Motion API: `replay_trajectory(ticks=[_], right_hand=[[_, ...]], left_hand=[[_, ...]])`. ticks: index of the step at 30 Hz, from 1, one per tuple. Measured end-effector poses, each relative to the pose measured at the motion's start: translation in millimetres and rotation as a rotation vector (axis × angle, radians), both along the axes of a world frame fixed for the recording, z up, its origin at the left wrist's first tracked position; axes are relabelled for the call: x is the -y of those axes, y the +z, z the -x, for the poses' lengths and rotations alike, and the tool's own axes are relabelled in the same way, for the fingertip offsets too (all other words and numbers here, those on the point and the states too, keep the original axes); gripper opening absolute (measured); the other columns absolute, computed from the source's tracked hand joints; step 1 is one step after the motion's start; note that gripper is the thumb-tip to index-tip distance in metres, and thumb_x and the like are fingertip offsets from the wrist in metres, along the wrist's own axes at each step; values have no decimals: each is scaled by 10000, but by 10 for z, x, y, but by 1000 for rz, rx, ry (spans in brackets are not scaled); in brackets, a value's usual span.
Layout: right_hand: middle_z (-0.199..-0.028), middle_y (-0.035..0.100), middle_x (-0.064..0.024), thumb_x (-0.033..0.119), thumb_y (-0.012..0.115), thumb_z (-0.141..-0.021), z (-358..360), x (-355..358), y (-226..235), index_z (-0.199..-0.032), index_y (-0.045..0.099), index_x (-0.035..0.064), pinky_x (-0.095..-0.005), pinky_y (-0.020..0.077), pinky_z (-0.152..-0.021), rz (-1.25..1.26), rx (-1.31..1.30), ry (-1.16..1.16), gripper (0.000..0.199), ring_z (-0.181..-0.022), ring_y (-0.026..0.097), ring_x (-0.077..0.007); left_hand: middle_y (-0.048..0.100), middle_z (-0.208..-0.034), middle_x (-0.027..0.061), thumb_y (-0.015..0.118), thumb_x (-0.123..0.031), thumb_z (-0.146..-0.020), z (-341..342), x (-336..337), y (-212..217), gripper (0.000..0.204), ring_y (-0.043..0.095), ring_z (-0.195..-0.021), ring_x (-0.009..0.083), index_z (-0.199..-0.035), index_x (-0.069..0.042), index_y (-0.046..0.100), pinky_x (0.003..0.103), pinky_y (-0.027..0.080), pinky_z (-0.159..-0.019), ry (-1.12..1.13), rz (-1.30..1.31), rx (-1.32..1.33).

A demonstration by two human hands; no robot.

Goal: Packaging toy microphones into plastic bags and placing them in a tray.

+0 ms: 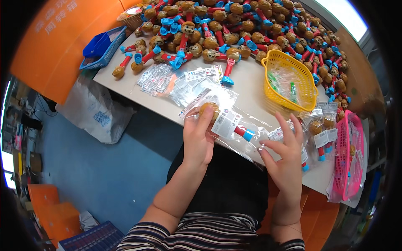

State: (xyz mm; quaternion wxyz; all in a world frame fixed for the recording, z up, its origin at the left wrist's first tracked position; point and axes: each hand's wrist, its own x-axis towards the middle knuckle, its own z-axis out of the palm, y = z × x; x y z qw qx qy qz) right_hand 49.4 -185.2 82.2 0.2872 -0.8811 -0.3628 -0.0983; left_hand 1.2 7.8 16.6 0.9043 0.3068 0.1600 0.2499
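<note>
cluttered table [251, 90]: left hand [199, 140] pinches bagged monkey toy [222, 119]; right hand [284, 157] spread beside it.

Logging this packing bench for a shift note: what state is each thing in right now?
Left hand: gripping the bagged toy.
Bagged toy: monkey-head toy inside a clear bag, held above the table edge.
Right hand: open, fingers spread, touching the bag's end.
Yellow basket: tilted, small packets inside.
Pink basket: partly filled with bagged toys.
Loose toys: unbagged, piled on the table.
Empty clear bags: lying flat.
</note>
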Motion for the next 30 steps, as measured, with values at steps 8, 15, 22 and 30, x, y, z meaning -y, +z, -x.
replay_trajectory(ticks=[8, 15, 22, 30], right_hand=[[-1397, 492, -146, 110, 805, -623, -89, -93, -247, -846, 734, 51, -495, 280, -1093, -169, -65, -16, 241, -1367, 293, -415], [-1315, 562, -153, 156, 825, -599, -121, 161, -287, -869, 729, 44, -516, 324, -1064, -262, 160, 145, 308, -1341, 354, -420], [-1304, 541, -121, 299, 805, -704, 66, 914, -418, -850, 685, 38, -621, 388, -1004, -224, 556, -52, 322, -1277, 390, -471], [-1318, 508, -85, 250, 701, -840, 260, 1622, -431, -867, 632, -7, -608, 475, -940, 0, 947, -277, 267, -1276, 394, -373]], left_hand=[[587, -1111, 94, 586, -166, -951, -49, 96, 12, 313, 607, -990, 167, -1205, -40, 452, 320, 527, -813, -39, -4, 39], [607, -1133, 122, 513, -196, -979, -25, -98, -41, 315, 625, -1019, 233, -1236, -15, 483, 400, 539, -834, -26, 19, 10], [591, -1181, 164, 538, -257, -962, -42, -553, -208, 406, 601, -1073, 291, -1262, 12, 483, 420, 520, -893, 10, -39, -30], [613, -1012, 123, 627, -190, -913, -320, -833, -352, 302, 609, -959, 231, -1143, -14, 539, 389, 533, -821, -15, -62, -101]])
